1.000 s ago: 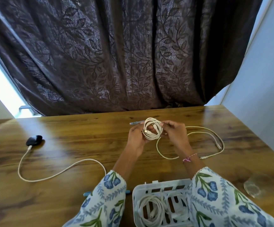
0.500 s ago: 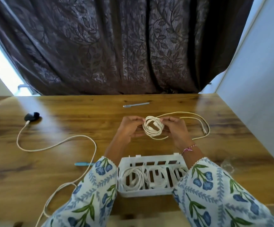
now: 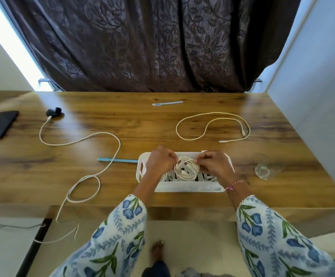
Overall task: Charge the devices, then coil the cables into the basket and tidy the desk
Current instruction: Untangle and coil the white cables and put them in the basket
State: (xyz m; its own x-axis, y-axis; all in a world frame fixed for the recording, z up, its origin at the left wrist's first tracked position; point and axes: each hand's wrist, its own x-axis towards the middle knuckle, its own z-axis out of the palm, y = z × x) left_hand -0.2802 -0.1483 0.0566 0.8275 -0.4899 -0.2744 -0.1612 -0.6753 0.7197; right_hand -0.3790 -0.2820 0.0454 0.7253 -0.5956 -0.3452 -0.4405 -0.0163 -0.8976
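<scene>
My left hand [image 3: 159,161] and my right hand [image 3: 214,163] both pinch a coiled white cable [image 3: 186,169] and hold it just over the white slatted basket [image 3: 188,187], which stands near the desk's front edge. Other white coils lie in the basket under my hands. A loose cream cable [image 3: 212,126] lies in a loop behind the basket to the right. Another long cable [image 3: 78,140] runs from a small black device [image 3: 53,112] at the far left and trails off the front edge. A dark phone [image 3: 0,123] lies at the left edge with a cable plugged in.
A blue pen [image 3: 116,160] lies left of the basket and a grey pen [image 3: 167,103] near the back. A clear glass [image 3: 265,170] stands at the right. A dark curtain hangs behind the wooden desk [image 3: 182,120]. A wall closes the right side.
Both hands carried the coiled cable toward me, from over the desk's middle down onto the basket. The loose cream cable stayed on the desk. The view tilted down and back.
</scene>
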